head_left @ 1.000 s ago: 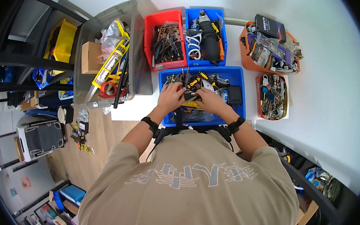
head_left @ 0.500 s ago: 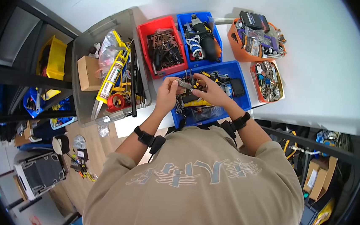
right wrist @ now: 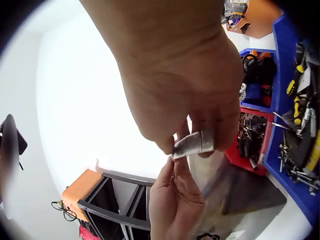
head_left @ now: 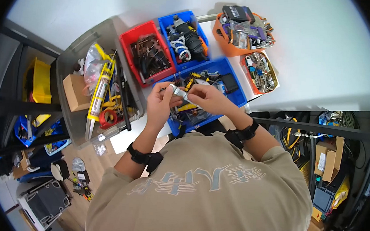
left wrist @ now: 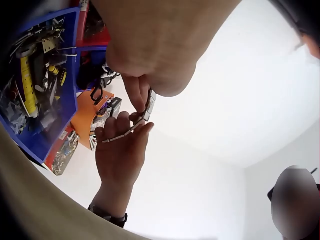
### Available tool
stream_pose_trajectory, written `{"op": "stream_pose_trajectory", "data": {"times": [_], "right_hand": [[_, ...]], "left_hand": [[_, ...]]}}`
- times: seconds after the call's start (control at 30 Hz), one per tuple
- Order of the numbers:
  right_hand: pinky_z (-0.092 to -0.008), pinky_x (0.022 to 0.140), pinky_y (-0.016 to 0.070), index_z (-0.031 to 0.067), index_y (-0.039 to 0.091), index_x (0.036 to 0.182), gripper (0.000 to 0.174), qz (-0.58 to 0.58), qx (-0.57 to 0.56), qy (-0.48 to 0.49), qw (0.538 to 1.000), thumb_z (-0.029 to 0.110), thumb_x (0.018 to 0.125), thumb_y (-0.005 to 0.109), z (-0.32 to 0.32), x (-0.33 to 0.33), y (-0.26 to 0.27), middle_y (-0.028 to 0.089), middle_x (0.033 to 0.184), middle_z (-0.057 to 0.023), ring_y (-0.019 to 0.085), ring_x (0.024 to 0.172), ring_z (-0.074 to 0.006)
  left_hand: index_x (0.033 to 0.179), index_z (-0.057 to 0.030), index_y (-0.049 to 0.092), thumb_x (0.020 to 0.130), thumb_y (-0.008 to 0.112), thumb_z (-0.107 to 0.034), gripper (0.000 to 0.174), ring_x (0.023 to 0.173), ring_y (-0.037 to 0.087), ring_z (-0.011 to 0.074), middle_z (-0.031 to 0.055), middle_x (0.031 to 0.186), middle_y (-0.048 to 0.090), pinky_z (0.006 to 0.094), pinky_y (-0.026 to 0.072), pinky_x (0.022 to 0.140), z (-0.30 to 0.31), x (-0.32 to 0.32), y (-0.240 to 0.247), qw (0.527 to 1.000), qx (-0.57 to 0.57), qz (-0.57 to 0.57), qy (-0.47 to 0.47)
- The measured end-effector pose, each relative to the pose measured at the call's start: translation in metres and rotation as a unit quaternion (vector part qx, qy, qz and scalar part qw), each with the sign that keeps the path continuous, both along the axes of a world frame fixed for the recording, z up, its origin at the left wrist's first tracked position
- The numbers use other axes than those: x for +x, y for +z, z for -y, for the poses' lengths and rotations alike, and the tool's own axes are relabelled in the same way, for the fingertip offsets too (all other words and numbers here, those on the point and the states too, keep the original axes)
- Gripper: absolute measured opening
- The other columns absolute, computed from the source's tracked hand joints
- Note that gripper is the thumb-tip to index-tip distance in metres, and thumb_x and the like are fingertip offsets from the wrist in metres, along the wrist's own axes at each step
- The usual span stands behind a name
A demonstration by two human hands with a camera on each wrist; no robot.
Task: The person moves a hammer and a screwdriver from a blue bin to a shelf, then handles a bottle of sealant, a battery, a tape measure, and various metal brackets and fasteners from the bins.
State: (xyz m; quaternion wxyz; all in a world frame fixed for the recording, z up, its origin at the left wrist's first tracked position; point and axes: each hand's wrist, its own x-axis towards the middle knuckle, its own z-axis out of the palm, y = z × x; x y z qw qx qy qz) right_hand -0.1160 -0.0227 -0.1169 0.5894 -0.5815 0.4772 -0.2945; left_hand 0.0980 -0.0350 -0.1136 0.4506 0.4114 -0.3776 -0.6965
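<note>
A segmented silver-grey strip [head_left: 179, 93] is held between both hands, raised over the blue bin [head_left: 241, 95]. My left hand [head_left: 158, 102] grips its left end, thumb on top. Fingertips of my right hand [head_left: 210, 100] pinch the other part. Seen from the left wrist, the strip [left wrist: 150, 106] bends in a curve of short flat links along the fingers. From the right wrist, a broad flat face of the strip [right wrist: 192, 144] shows between the fingertips. Beneath the hands, the bin holds mixed tools, a yellow-handled piece and a black box [head_left: 229, 83].
Behind stand a red bin [head_left: 126, 35] of metal parts and a smaller blue bin [head_left: 164, 25] with a power tool. A grey tub [head_left: 74, 120] with a caulking gun [head_left: 102, 89] is at left. Orange [head_left: 225, 45] and red-rimmed containers [head_left: 256, 91] stand right.
Both hands have come up out of the blue bin with the strip. It has been turned so its silver face shows. The head view has shifted, moving the bins leftward.
</note>
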Motion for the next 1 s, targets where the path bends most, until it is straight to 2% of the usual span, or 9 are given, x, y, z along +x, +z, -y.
{"op": "stream_pose_trajectory", "data": {"times": [0.13, 0.2, 0.33, 0.4, 0.53, 0.67, 0.83, 0.9, 1.0], "right_hand": [[-0.0375, 0.069, 0.0508, -0.0012, 0.065, 0.096, 0.026, -0.135, -0.115, -0.018, 0.984, 0.025, 0.096, 0.065, 0.01, -0.024, 0.019, 0.068, 0.081, -0.0158, 0.065, 0.073, -0.0271], [-0.0347, 0.066, 0.0483, -0.0013, 0.064, 0.096, 0.024, -0.124, -0.113, -0.007, 0.986, 0.023, 0.097, 0.067, 0.017, -0.043, 0.022, 0.064, 0.076, -0.0107, 0.061, 0.069, -0.0207], [-0.0393, 0.071, 0.0498, -0.0004, 0.063, 0.1, 0.022, -0.082, -0.168, 0.001, 0.982, 0.021, 0.097, 0.066, 0.028, -0.099, 0.023, 0.067, 0.087, -0.0158, 0.065, 0.078, -0.0289], [-0.0378, 0.071, 0.0503, 0.0001, 0.063, 0.101, 0.015, -0.073, -0.196, 0.016, 0.978, 0.015, 0.098, 0.064, 0.037, -0.132, 0.027, 0.066, 0.088, -0.0145, 0.065, 0.076, -0.0265], [-0.0334, 0.071, 0.0514, -0.0001, 0.064, 0.105, 0.01, 0.035, -0.079, 0.06, 0.994, 0.006, 0.097, 0.062, 0.052, -0.185, 0.046, 0.065, 0.087, -0.0106, 0.064, 0.076, -0.019], [-0.0323, 0.071, 0.0515, 0.0011, 0.066, 0.113, 0.017, 0.06, -0.072, 0.055, 0.994, 0.007, 0.098, 0.062, 0.064, -0.226, 0.057, 0.066, 0.088, -0.01, 0.064, 0.077, -0.017], [-0.032, 0.069, 0.051, 0.0005, 0.068, 0.111, 0.021, 0.058, -0.085, 0.045, 0.994, 0.016, 0.096, 0.067, 0.078, -0.248, 0.059, 0.069, 0.087, -0.01, 0.065, 0.076, -0.0178], [-0.0325, 0.067, 0.0505, 0.0007, 0.07, 0.107, 0.026, -0.047, -0.083, 0.014, 0.995, 0.024, 0.096, 0.068, 0.082, -0.247, 0.058, 0.07, 0.083, -0.0103, 0.065, 0.072, -0.0189], [-0.039, 0.068, 0.0509, 0.0055, 0.072, 0.105, 0.021, -0.036, -0.185, 0.008, 0.982, 0.023, 0.095, 0.066, 0.087, -0.25, 0.044, 0.07, 0.083, -0.0138, 0.066, 0.072, -0.0292]], "left_hand": [[0.12, -0.003, 0.055, 0.097, 0.067, -0.005, 0.026, 0.091, 0.073, 0.0183, 0.0158, 0.107, 0.073, 0.0282, 0.0608, 0.076, 0.004, -0.026, -0.004, 0.997, -0.022, 0.072, -0.005], [0.118, -0.0011, 0.054, 0.093, 0.073, -0.001, 0.031, 0.092, 0.073, 0.0183, 0.014, 0.104, 0.073, 0.028, 0.0609, 0.076, 0.011, -0.044, -0.004, 0.996, -0.021, 0.088, -0.009], [0.116, -0.0029, 0.056, 0.093, 0.073, -0.001, 0.029, 0.087, 0.073, 0.0165, 0.0113, 0.099, 0.073, 0.0272, 0.0607, 0.075, 0.028, -0.096, 0.003, 0.994, -0.034, 0.105, -0.021], [0.116, -0.0045, 0.056, 0.093, 0.071, -0.001, 0.027, 0.086, 0.073, 0.0176, 0.0111, 0.098, 0.072, 0.0272, 0.0608, 0.075, 0.035, -0.122, 0.006, 0.999, 0.002, 0.039, -0.038], [0.114, -0.0051, 0.055, 0.095, 0.068, 0.0, 0.024, 0.087, 0.073, 0.0189, 0.0123, 0.101, 0.071, 0.028, 0.0622, 0.073, 0.051, -0.169, 0.008, 0.998, 0.017, -0.048, -0.044], [0.107, -0.0049, 0.055, 0.094, 0.072, -0.002, 0.022, 0.084, 0.073, 0.0163, 0.0089, 0.092, 0.071, 0.0296, 0.0622, 0.076, 0.061, -0.2, 0.036, 0.996, -0.079, 0.043, -0.005], [0.107, -0.0038, 0.055, 0.09, 0.075, 0.001, 0.026, 0.087, 0.072, 0.0157, 0.0096, 0.097, 0.07, 0.0287, 0.0599, 0.076, 0.054, -0.23, 0.044, 0.988, -0.118, 0.085, 0.056], [0.108, -0.0023, 0.055, 0.089, 0.077, 0.0, 0.029, 0.089, 0.072, 0.0156, 0.0086, 0.098, 0.069, 0.0274, 0.058, 0.076, 0.056, -0.24, 0.035, 0.969, -0.145, 0.191, 0.058], [0.113, -0.0027, 0.057, 0.088, 0.078, 0.0, 0.033, 0.095, 0.071, 0.0142, 0.0087, 0.099, 0.07, 0.0267, 0.0571, 0.079, 0.06, -0.248, 0.02, 0.952, -0.157, 0.26, 0.027]]}}
